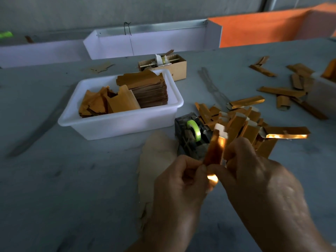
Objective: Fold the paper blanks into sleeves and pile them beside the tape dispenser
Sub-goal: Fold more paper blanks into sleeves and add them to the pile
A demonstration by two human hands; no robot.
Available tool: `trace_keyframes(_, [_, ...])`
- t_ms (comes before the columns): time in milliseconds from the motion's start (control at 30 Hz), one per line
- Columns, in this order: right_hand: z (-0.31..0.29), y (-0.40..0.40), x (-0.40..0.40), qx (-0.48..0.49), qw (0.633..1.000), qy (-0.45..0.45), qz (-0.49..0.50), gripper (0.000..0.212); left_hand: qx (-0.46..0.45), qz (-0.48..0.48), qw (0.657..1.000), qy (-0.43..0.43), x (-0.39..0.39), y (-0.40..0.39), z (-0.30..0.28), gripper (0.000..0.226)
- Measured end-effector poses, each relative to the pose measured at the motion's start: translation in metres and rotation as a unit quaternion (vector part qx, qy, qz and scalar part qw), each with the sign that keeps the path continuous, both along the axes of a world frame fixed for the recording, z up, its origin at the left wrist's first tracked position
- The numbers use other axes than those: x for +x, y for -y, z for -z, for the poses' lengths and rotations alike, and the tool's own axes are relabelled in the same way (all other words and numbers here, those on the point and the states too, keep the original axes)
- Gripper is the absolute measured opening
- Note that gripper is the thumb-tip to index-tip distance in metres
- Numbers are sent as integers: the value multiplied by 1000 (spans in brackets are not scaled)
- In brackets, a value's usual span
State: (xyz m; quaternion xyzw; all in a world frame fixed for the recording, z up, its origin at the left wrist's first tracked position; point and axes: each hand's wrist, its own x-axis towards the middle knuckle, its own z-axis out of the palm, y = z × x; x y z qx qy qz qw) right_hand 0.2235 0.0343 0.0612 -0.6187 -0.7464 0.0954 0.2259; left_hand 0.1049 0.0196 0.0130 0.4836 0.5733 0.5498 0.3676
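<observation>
Closest to me, the left hand (179, 180) and the right hand (254, 171) are both pinching one gold paper blank (215, 151), holding it upright in the air just in front of the tape dispenser (192, 137). The fingers of both hands are curling around its lower edge, so it is half folded, I think. The risk here is that the shiny paper is slipping between the fingertips and the crease is going crooked, so the sleeve is not closing properly.

Just behind and to the right of the dispenser, the pile of finished sleeves (241, 122) is lying loose and untidy. A careless drop can be pushing some of them off the heap.

Farther back, the white tub (125, 122) is holding the stack of blanks (149, 88).
</observation>
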Motion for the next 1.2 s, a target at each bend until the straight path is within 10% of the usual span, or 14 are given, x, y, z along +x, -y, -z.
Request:
trace_keyframes(400, [12,-8,11,-156,912,-378,-35,42,-40,85,992,87,-10,5,-19,11])
trace_keyframes(633, [24,-13,10,-179,878,-442,-35,20,-144,121,977,105,-19,-2,-16,10])
trace_keyframes(700, [25,-21,17,-133,894,-428,-15,23,-98,47,992,-65,-35,-10,-6,10])
trace_keyframes(833, [25,-49,38,-10,945,-323,40,20,-122,-80,897,-418,-79,-30,6,35])
trace_keyframes(967, [35,-85,60,36,975,-182,119,32,-263,-35,893,-363,-104,-47,18,70])
trace_keyframes(1200, [45,-77,57,96,969,-151,167,33,-268,-64,947,-163,-117,-60,26,40])
